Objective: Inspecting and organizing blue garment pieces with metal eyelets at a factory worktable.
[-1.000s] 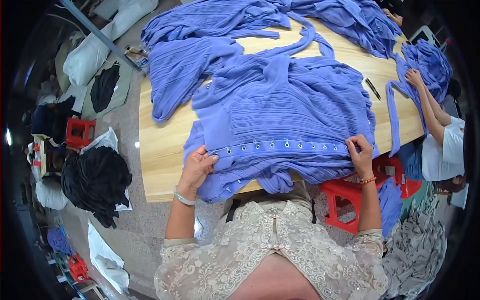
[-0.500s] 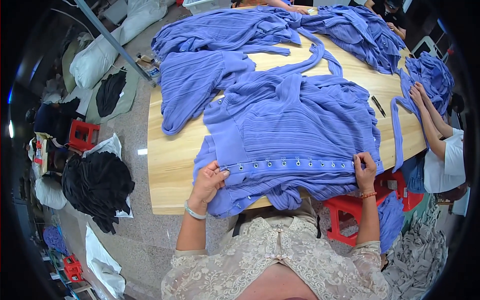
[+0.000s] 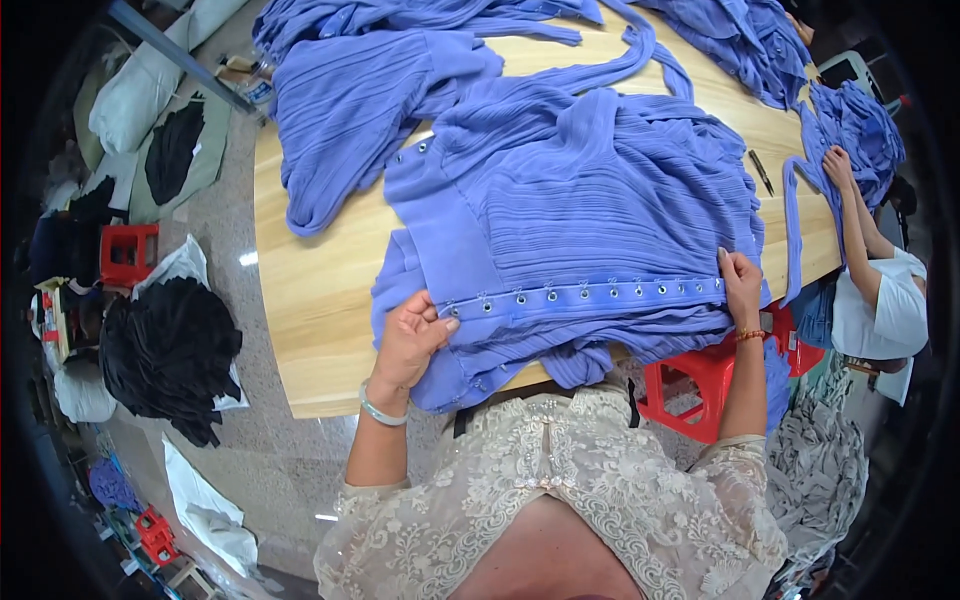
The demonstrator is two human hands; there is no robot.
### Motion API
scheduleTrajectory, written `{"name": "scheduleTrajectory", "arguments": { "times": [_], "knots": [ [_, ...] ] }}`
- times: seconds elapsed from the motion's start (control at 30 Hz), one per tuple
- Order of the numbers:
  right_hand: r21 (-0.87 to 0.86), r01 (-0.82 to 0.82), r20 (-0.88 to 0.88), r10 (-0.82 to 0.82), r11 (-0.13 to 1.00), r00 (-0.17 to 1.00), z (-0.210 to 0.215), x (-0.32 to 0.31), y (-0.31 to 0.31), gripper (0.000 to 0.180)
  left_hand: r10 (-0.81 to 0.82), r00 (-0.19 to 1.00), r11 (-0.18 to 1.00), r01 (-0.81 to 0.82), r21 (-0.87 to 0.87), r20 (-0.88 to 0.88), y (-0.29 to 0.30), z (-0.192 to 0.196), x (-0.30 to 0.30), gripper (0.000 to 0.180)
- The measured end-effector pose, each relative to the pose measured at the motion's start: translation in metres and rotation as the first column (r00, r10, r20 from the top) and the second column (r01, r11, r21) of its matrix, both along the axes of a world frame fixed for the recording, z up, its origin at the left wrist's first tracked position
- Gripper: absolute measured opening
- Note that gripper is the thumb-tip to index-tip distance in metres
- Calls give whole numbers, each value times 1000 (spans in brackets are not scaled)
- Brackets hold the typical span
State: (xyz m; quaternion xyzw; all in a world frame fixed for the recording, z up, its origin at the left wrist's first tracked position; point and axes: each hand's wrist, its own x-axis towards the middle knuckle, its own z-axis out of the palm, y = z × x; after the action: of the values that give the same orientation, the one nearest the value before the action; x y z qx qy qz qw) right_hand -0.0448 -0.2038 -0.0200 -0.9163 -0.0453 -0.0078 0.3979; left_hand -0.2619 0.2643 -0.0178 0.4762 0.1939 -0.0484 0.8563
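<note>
A blue ribbed garment [image 3: 610, 220] lies spread on the wooden table in front of me. Along its near side a placket [image 3: 598, 292] is stretched out from left to right, with a row of small round metal snaps or eyelets. My left hand [image 3: 408, 338] pinches the placket's left end between thumb and fingers, beside the first metal piece. At the other end, my right hand [image 3: 741, 285] grips the placket with closed fingers. Folds of the same garment hang over the table's near edge between my hands.
More blue garments lie across the wooden table [image 3: 300, 340]. A pen [image 3: 761, 172] rests at right. A co-worker's hand [image 3: 838, 165] touches blue cloth there. Red stools [image 3: 690, 392] stand under the near right edge. Black cloth [image 3: 168, 350] is heaped on the floor at left, grey cloth [image 3: 818, 475] at right.
The view has shifted, so the table and garments sit higher in it. Both hands keep hold of the placket's ends. One of the co-worker's hands is less visible now.
</note>
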Motion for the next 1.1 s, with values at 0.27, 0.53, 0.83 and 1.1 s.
{"name": "scheduleTrajectory", "arguments": {
  "times": [0.27, 0.53, 0.83, 1.1],
  "knots": [
    [-26, 16, 17, -15, 1000, 1000, -1, -2, 0, 37, 157, 987, 985, -159, 60, 39, -18, -5, -9, 40],
    [-76, 15, 118, -6, 997, 993, 1, -8, 9, 40, 295, 949, 919, -313, 240, 110, -26, -20, -32, 46],
    [-2, 61, 209, -59, 998, 976, 11, -24, 7, 33, 157, 988, 983, -157, 95, 7, -15, 6, -8, 29],
    [-95, 7, 631, 55, 995, 774, 38, -38, 39, 13, 25, 994, 978, -45, 202, 104, -21, 79, 19, 14]
  ]
}}
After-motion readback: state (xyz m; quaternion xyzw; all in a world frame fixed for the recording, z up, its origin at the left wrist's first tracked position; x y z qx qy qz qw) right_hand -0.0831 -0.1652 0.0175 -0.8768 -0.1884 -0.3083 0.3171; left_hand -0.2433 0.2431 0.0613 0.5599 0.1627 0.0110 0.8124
